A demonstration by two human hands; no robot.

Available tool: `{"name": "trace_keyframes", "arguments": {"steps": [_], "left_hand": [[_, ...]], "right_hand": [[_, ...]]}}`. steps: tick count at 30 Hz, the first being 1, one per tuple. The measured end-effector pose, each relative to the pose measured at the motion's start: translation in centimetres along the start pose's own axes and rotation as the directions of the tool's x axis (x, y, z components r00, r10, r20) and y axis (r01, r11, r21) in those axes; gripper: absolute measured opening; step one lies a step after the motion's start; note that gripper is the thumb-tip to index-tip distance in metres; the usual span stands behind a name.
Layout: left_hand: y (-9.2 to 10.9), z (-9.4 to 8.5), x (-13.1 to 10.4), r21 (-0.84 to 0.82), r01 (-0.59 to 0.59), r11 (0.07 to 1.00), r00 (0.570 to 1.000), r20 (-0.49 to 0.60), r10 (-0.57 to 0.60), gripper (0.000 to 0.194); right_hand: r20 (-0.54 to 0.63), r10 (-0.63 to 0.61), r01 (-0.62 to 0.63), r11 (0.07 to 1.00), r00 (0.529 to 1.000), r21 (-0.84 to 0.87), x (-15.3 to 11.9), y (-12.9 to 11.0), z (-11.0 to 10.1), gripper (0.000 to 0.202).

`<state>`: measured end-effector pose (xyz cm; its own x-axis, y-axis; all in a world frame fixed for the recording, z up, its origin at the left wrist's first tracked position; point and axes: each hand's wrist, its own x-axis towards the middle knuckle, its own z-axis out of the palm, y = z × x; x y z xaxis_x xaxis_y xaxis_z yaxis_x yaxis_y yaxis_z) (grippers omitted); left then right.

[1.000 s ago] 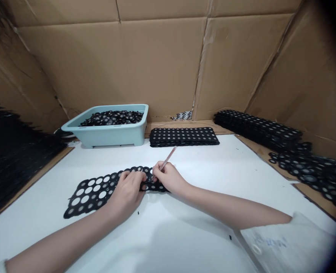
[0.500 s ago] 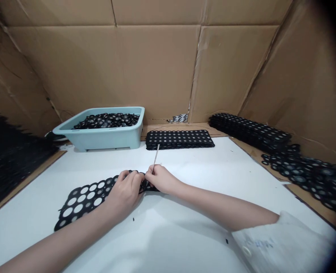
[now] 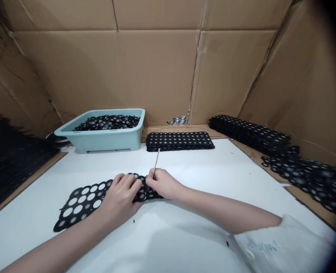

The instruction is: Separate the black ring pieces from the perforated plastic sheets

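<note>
A black sheet of joined rings [image 3: 82, 199] lies slantwise on the white table, with large open holes at its left part. My left hand [image 3: 125, 191] rests on the sheet's middle with curled fingers pressed down on it; whether it pinches the sheet is hidden. Just right of it, my right hand [image 3: 160, 182] is closed round a thin pale stick [image 3: 157, 159], which points up and away. The stick's lower end is at the sheet's right part, partly hidden by the fingers.
A light blue basin [image 3: 108, 141] of black rings stands at the back left. Stacked black sheets [image 3: 181, 140] lie at the back centre. More stacks [image 3: 250, 132] and loose rings [image 3: 307, 174] line the right. A dark pile [image 3: 11, 163] is at left; cardboard walls [image 3: 156, 68] surround the table.
My left hand has shifted slightly left along the sheet, and more of the rings between my hands show. My right hand still holds the stick, now a little lower in view.
</note>
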<state>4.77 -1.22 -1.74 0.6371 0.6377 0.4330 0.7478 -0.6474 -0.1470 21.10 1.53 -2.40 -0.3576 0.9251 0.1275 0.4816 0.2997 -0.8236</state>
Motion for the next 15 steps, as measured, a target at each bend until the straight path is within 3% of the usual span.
{"name": "trace_keyframes", "arguments": {"steps": [2, 7, 11, 15], "left_hand": [[0.10, -0.08, 0.02, -0.041, 0.038, 0.998, 0.999, 0.031, -0.037, 0.016], [0.65, -0.03, -0.03, -0.283, 0.265, 0.922, 0.961, 0.158, -0.227, 0.026], [0.73, 0.08, -0.10, -0.332, 0.243, 0.912, 0.963, 0.192, -0.187, 0.036], [0.67, -0.07, -0.26, -0.297, 0.241, 0.924, 0.962, 0.196, -0.188, 0.031]], "right_hand": [[-0.014, -0.010, 0.010, 1.000, 1.000, -0.001, -0.13, 0.14, 0.05, 0.017], [0.001, -0.015, 0.015, 0.998, 1.000, 0.055, -0.34, 0.44, 0.06, 0.016], [0.020, -0.042, 0.040, 0.996, 0.999, 0.074, -0.38, 0.56, 0.02, 0.016], [0.024, -0.034, 0.032, 0.997, 0.999, 0.066, -0.34, 0.60, 0.00, 0.019]]}}
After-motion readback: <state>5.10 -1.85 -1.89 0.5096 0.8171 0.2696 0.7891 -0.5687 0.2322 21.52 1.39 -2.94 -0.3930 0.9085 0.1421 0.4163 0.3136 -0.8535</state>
